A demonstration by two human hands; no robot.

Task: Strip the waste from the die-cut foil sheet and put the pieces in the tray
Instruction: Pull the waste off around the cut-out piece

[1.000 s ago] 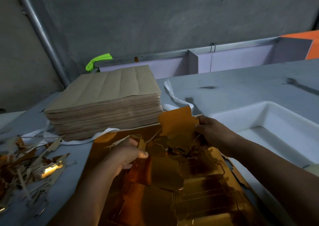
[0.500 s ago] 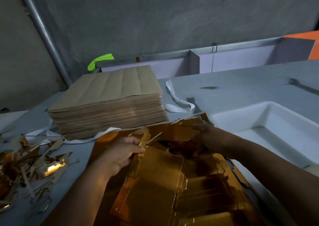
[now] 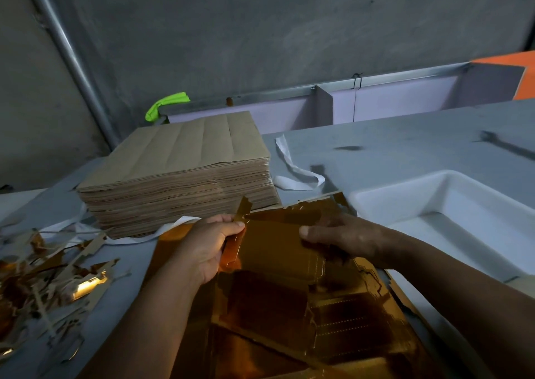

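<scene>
My left hand (image 3: pixel 207 244) pinches a narrow gold waste strip (image 3: pixel 242 209); my right hand (image 3: pixel 347 236) clamps the shiny gold die-cut foil sheet (image 3: pixel 275 265) beside it. I'd tear slowly away from that right grip, sparing the pieces bound for the white plastic tray (image 3: pixel 469 202) just beyond it.

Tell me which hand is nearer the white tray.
Right. The right hand grips the foil sheet just beside the tray; the left hand is farther away, across the sheet.

print-finishing workshop: stacked card sheets (image 3: pixel 176 173), offcuts (image 3: pixel 55 280).
</scene>
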